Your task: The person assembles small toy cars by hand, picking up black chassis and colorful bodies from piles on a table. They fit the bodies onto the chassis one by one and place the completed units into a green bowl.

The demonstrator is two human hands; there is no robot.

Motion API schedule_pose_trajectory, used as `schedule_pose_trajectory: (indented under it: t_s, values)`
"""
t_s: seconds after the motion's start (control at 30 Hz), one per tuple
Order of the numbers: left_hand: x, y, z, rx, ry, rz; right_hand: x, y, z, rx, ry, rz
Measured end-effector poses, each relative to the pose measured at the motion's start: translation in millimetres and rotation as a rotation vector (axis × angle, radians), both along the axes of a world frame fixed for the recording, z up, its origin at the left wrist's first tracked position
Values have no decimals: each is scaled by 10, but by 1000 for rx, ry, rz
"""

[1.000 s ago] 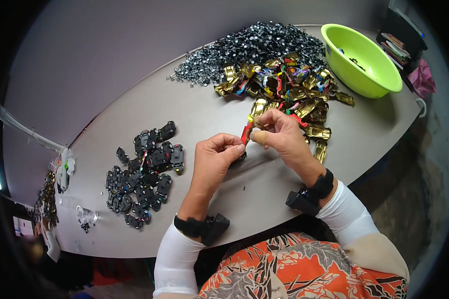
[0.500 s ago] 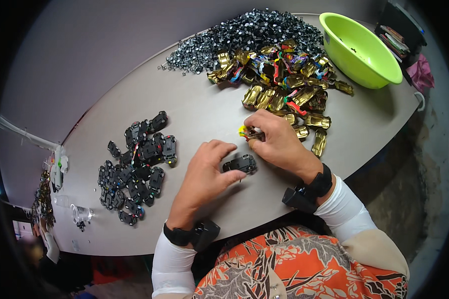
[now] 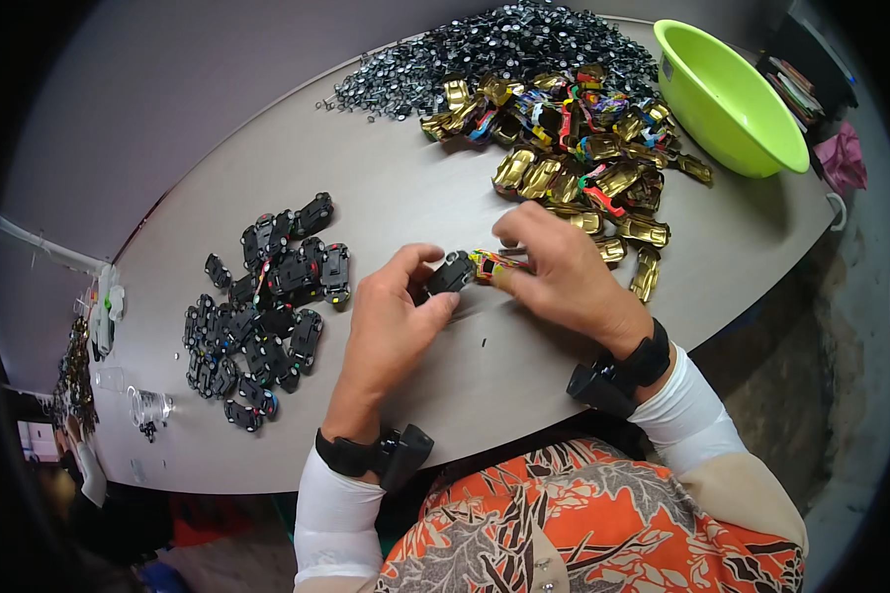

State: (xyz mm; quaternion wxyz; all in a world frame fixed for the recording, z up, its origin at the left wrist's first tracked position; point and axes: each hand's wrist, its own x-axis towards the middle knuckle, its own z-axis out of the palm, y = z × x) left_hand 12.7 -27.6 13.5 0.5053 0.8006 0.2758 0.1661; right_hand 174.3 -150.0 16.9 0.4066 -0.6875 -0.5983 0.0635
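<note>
My left hand is closed on a black toy car base, with the thumb and fingers at its sides. In my right hand is a brightly coloured toy car body, pinched by thumb and fingers, its yellow and red end pointing left. The two parts meet or nearly meet end to end over the table's middle. Part of each is covered by my fingers. Just beyond my right hand lie gold toy car bodies, several showing their gold undersides, others their coloured tops.
Black toy cars lie upside down in a pile at the left. Small metallic and black parts form a heap at the back, beside a green basin. A clear cup stands far left, near another person's sleeve. One black speck lies nearby.
My left hand has closed on the black car base, which lay on the table, and brought it up to the coloured body. My right hand has turned that body. The view has shifted slightly.
</note>
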Motion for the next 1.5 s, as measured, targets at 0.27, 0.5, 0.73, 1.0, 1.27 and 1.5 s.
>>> schedule_pose_trajectory:
  t_s: [0.27,0.5,0.73,1.0,1.27,1.5]
  values:
    - [19,47,41,-646,-179,-48,-29,22,-109,-2,-20,-59]
    - [53,34,17,-1031,-417,-212,-22,-29,149,-22,1058,154]
    - [84,-46,73,-983,-428,-152,-60,-29,122,-51,1113,195]
    - [61,64,-62,-897,-551,49,-40,-45,121,-21,1115,102]
    - [87,-39,-112,-629,-312,-13,-99,-18,104,-74,1142,162]
    - [105,-77,-88,-669,-398,128,-105,-22,132,-95,1091,148]
